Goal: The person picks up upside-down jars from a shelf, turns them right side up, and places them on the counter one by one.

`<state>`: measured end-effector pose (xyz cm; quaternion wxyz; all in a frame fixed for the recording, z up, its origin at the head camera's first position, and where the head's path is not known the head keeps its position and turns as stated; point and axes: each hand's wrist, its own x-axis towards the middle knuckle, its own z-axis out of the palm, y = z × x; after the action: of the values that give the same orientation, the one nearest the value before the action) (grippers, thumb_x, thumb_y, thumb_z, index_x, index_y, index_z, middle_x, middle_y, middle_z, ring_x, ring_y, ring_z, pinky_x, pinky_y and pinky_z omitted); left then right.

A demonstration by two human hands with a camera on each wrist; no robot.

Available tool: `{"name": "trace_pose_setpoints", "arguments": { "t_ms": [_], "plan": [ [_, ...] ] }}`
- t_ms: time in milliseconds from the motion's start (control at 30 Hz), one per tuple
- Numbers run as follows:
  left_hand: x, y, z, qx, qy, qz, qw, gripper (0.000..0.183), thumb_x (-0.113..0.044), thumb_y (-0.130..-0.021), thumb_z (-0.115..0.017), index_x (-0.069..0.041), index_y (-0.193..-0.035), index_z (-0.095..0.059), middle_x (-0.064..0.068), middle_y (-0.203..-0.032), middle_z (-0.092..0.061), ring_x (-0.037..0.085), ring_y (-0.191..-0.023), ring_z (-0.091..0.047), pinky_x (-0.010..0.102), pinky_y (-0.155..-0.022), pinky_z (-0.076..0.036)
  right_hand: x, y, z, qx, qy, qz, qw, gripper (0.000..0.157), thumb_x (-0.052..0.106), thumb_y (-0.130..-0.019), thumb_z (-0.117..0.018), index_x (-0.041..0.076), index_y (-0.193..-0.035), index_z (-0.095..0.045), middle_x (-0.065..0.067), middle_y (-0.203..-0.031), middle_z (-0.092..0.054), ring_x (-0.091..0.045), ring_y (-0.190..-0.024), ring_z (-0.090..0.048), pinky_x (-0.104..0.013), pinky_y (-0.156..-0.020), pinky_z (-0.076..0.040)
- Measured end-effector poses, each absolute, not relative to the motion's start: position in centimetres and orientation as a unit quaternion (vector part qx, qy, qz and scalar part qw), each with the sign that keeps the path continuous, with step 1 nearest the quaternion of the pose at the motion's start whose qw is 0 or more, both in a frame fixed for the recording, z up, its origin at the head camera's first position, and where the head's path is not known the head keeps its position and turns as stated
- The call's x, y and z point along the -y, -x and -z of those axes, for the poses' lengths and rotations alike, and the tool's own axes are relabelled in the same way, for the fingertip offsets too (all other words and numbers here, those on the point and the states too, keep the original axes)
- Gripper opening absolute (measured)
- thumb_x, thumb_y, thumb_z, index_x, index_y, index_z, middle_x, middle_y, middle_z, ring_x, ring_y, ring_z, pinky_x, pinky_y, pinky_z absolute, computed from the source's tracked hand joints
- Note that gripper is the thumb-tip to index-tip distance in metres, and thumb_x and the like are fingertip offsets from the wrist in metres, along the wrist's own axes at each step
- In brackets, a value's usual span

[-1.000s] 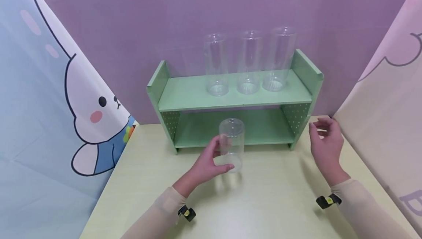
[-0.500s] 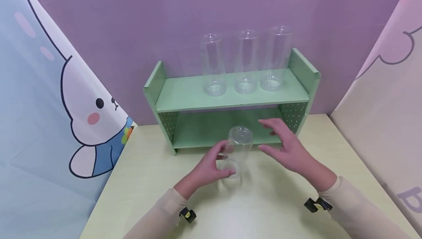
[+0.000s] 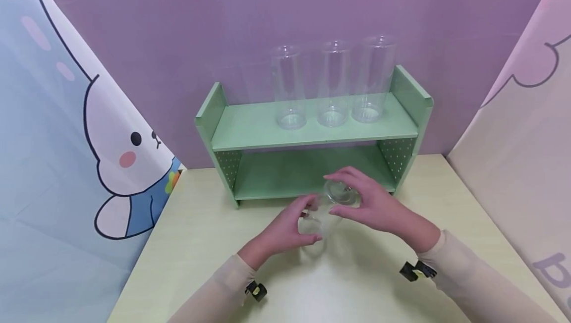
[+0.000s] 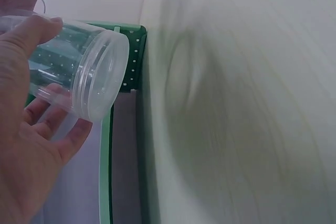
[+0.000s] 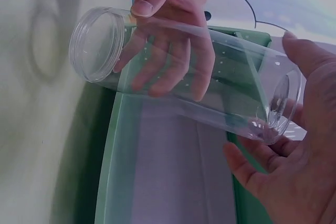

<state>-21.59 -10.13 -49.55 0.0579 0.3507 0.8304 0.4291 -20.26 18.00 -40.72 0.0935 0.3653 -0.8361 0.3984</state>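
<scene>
A clear plastic jar [image 3: 330, 218] hangs tilted above the table, its ridged rim end toward the lower left and its moulded end toward the upper right. My left hand [image 3: 285, 228] grips it near the rim, thumb on one side and fingers on the other, as the left wrist view shows with the jar [image 4: 63, 61] close up. Around the moulded end curve the thumb and fingers of my right hand [image 3: 374, 201]; in the right wrist view that hand [image 5: 299, 156] spans the end of the jar [image 5: 231, 103]. Exact finger contact there is hard to see.
Behind the hands stands a green two-tier shelf [image 3: 267, 137] with perforated sides. On its upper tier are three clear jars, a left one [image 3: 291, 90], a middle one [image 3: 333, 85] and a right one [image 3: 372, 80]. A pale table [image 3: 196, 224] lies beneath; printed cloth hangs around.
My right hand has come in from the right to the jar's upper end. The jar, held in my left hand, has gone from nearly upright to tilted rightward.
</scene>
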Motion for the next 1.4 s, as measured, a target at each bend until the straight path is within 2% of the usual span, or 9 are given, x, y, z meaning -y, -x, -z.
{"name": "trace_pose_setpoints", "arguments": {
  "t_ms": [167, 233, 500, 667, 900, 1033, 1233, 1300, 1400],
  "plan": [
    [10.2, 21.6, 49.8, -0.838, -0.356, -0.412, 0.045, 0.099, -0.027, -0.091, -0.094, -0.024, -0.171, -0.035, 0.008, -0.153, -0.059, 0.017, -0.141, -0.057, 0.037, -0.115, -0.053, -18.2, 20.2, 40.8, 0.832, -0.37, -0.403, 0.087, 0.065, 0.021, -0.093, -0.093, 0.02, -0.152, -0.065, 0.001, -0.144, -0.062, -0.016, -0.107, -0.067, -0.033, -0.081, -0.064],
    [10.2, 21.6, 49.9, -0.838, -0.36, -0.407, 0.038, 0.099, -0.028, -0.091, -0.094, -0.024, -0.171, -0.035, 0.005, -0.153, -0.058, 0.017, -0.141, -0.057, 0.037, -0.115, -0.053, -18.4, 20.2, 40.8, 0.828, -0.373, -0.41, 0.087, 0.065, 0.019, -0.092, -0.093, 0.019, -0.151, -0.066, 0.0, -0.143, -0.063, -0.017, -0.102, -0.069, -0.031, -0.076, -0.064],
    [10.6, 21.7, 49.8, -0.841, -0.357, -0.405, 0.034, 0.102, -0.03, -0.09, -0.095, -0.03, -0.172, -0.035, -0.005, -0.155, -0.055, 0.016, -0.142, -0.055, 0.041, -0.117, -0.052, -19.3, 20.7, 41.1, 0.81, -0.381, -0.431, 0.115, 0.065, 0.008, -0.09, -0.093, 0.013, -0.15, -0.067, -0.007, -0.139, -0.066, -0.021, -0.099, -0.072, -0.033, -0.081, -0.066],
    [11.1, 21.7, 49.9, -0.843, -0.346, -0.41, 0.037, 0.1, -0.031, -0.09, -0.095, -0.036, -0.171, -0.036, -0.008, -0.158, -0.053, 0.014, -0.145, -0.053, 0.046, -0.121, -0.048, -19.9, 20.7, 40.9, 0.797, -0.365, -0.466, 0.118, 0.065, 0.0, -0.089, -0.092, 0.01, -0.148, -0.067, -0.009, -0.137, -0.067, -0.024, -0.105, -0.072, -0.033, -0.087, -0.065],
    [11.6, 21.9, 50.2, -0.832, -0.338, -0.438, 0.038, 0.095, -0.026, -0.09, -0.095, -0.033, -0.169, -0.042, -0.007, -0.157, -0.054, 0.013, -0.141, -0.055, 0.041, -0.114, -0.053, -21.1, 20.8, 41.2, 0.785, -0.335, -0.507, 0.117, 0.065, -0.01, -0.09, -0.086, 0.006, -0.15, -0.065, -0.009, -0.138, -0.066, -0.018, -0.121, -0.066, -0.025, -0.095, -0.062],
    [12.3, 22.2, 49.7, -0.803, -0.331, -0.494, 0.033, 0.087, -0.015, -0.09, -0.094, -0.022, -0.164, -0.049, 0.0, -0.156, -0.057, 0.021, -0.136, -0.059, 0.047, -0.112, -0.056, -21.9, 21.1, 42.0, 0.771, -0.315, -0.544, 0.102, 0.062, -0.012, -0.094, -0.081, 0.0, -0.151, -0.061, -0.012, -0.142, -0.065, -0.014, -0.125, -0.065, -0.022, -0.098, -0.059],
    [14.0, 23.0, 47.9, -0.744, -0.331, -0.58, 0.011, 0.075, 0.0, -0.092, -0.088, -0.014, -0.158, -0.056, 0.012, -0.154, -0.055, 0.04, -0.126, -0.064, 0.054, -0.108, -0.059, -23.0, 21.4, 44.1, 0.748, -0.296, -0.592, 0.045, 0.062, -0.013, -0.095, -0.079, -0.003, -0.152, -0.056, -0.028, -0.146, -0.059, -0.021, -0.13, -0.064, -0.026, -0.101, -0.06],
    [14.4, 23.2, 47.2, -0.732, -0.333, -0.595, 0.002, 0.072, 0.003, -0.092, -0.086, -0.012, -0.157, -0.057, 0.013, -0.155, -0.054, 0.046, -0.129, -0.061, 0.053, -0.107, -0.06, -23.1, 21.4, 45.0, 0.753, -0.296, -0.587, 0.03, 0.063, -0.01, -0.095, -0.081, -0.001, -0.152, -0.056, -0.027, -0.147, -0.059, -0.022, -0.132, -0.064, -0.027, -0.103, -0.06],
    [14.7, 23.5, 46.4, -0.721, -0.333, -0.607, -0.016, 0.07, 0.005, -0.092, -0.085, -0.01, -0.155, -0.058, 0.012, -0.155, -0.054, 0.045, -0.134, -0.056, 0.051, -0.106, -0.061, -22.9, 21.4, 46.4, 0.767, -0.293, -0.571, 0.012, 0.064, -0.003, -0.094, -0.085, 0.002, -0.152, -0.057, -0.024, -0.148, -0.061, -0.022, -0.133, -0.064, -0.029, -0.105, -0.059]
  ]
}}
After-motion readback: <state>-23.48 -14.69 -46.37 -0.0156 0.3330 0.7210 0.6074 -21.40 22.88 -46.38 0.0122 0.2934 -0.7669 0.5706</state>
